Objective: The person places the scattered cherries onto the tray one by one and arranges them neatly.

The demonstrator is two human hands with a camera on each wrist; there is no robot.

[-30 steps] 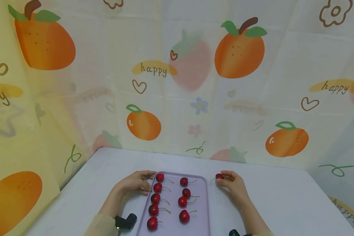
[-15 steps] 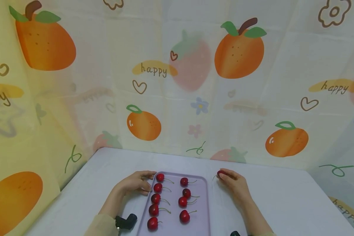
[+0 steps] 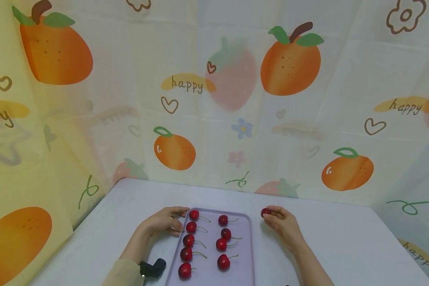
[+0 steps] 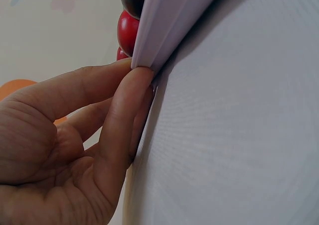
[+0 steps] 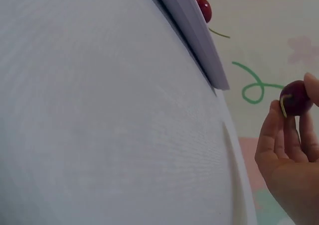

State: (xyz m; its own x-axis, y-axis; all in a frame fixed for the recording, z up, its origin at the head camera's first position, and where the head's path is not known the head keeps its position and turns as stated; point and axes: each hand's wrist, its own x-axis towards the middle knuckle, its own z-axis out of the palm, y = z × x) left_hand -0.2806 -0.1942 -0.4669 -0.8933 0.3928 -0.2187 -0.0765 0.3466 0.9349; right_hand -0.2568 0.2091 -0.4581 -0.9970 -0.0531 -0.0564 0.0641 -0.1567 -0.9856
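A pale lilac tray [image 3: 207, 274] carries red cherries with green stems, standing in two rough columns. In the head view my left hand [image 3: 164, 220] is at the tray's far left corner. The left wrist view shows finger and thumb of that hand [image 4: 75, 145] pinching the tray's rim [image 4: 162, 26]. To the right of the tray, my right hand [image 3: 284, 228] holds one dark red cherry [image 3: 265, 213] between thumb and fingertips, apart from the tray. Up close, this cherry [image 5: 295, 103] has a short curved stem in front; the thumb covers part of it.
The tray rests on a white table [image 3: 336, 242]. Behind the table hangs a cloth [image 3: 218, 151] printed with oranges, strawberries and flowers; it also runs along the left side. A black device [image 3: 153, 268] is strapped at my left wrist.
My right hand has turned the cherry slightly in its fingers, and the stem that pointed left no longer shows in the head view. The left hand, tray and other cherries stay put.
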